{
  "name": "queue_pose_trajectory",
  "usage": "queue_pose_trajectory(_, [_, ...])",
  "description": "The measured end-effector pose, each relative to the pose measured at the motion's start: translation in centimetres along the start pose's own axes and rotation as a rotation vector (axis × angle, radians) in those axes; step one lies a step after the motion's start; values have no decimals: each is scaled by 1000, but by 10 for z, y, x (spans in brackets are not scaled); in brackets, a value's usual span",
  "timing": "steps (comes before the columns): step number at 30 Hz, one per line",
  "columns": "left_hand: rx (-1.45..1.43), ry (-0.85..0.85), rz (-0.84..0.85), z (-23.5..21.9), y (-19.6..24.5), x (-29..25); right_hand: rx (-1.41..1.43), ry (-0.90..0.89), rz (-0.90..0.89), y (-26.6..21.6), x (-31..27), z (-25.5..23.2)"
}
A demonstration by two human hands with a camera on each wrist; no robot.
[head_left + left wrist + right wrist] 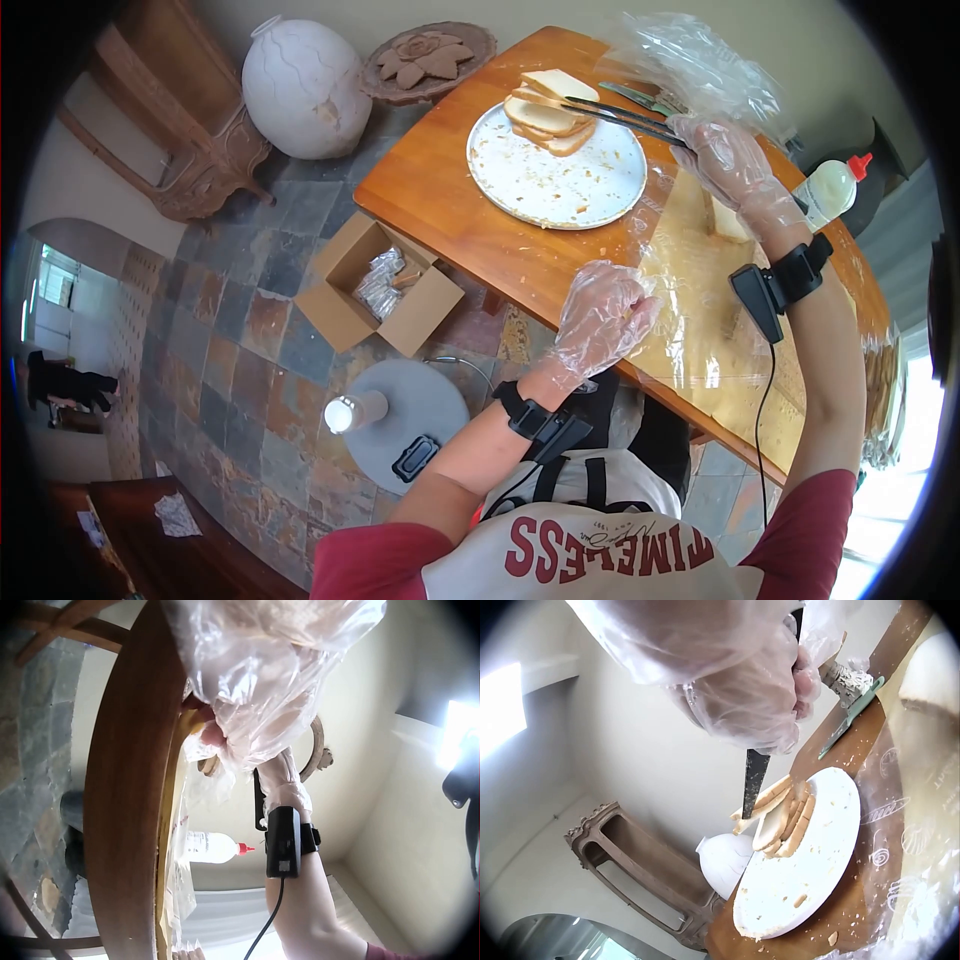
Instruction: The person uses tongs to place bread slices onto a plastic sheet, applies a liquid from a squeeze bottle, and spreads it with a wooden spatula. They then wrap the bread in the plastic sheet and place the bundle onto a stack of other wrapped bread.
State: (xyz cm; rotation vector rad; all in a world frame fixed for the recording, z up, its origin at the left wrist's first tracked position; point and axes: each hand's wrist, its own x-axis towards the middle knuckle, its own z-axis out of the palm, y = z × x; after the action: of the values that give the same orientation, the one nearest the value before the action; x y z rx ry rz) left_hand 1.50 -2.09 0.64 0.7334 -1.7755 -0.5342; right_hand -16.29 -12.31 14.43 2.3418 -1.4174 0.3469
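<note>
In the head view my right hand [728, 165], in a clear plastic glove, grips black tongs [630, 120]. Their tips are right at the top slice [558, 84] of a small stack of white bread [545, 120]. That slice sits tilted above the others in the right wrist view. Beneath the stack lies a round white plate [600, 180] scattered with crumbs. My left hand [603, 312], gloved too, hovers by the table's front edge with its fingers loosely curled. It is nearest to a golden board [700, 300] under clear plastic film.
Another bread slice [728, 220] lies on the board, beside a bottle with a red tip [832, 190]. A green-handled utensil [640, 97] and a crumpled plastic bag [700, 65] lie behind the plate. Below the table, an open cardboard box [345, 290] stands near a grey stool [420, 385].
</note>
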Motion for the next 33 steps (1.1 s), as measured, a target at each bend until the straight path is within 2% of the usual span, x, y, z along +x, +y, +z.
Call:
queue_pose_trajectory(2, [0, -3, 2, 0, 0, 0, -33, 33, -66, 7, -5, -5])
queue_pose_trajectory(5, [2, 2, 5, 0, 0, 0, -58, -52, -63, 9, -13, -18])
queue_pose_trajectory(8, [10, 7, 15, 0, 1, 0, -57, -265, 40, 18, -19, -13])
queue_pose_trajectory(11, [5, 7, 25, 0, 2, 1, -5, -68, -84, 38, -35, 11])
queue_pose_trajectory(14, [5, 1, 26, 0, 3, 1, 672, -699, 686, -1, -22, -41])
queue_pose_trajectory(15, [8, 0, 25, 1, 3, 1, 956, -663, 658, 11, -33, -20])
queue_pose_trajectory(18, [-7, 14, 31, 2, 4, 2, 1183, -700, 745, 3, -42, -4])
queue_pose_trajectory(22, [7, 4, 36, 1, 5, 2, 1390, -810, 727, -11, -38, 6])
queue_pose_trajectory(29, [32, -22, 20, -1, 6, 2, 1548, -692, 698, -14, -41, 8])
queue_pose_trajectory(33, [49, -79, 56, -3, 7, 5, 1561, -526, 841, -6, -79, -25])
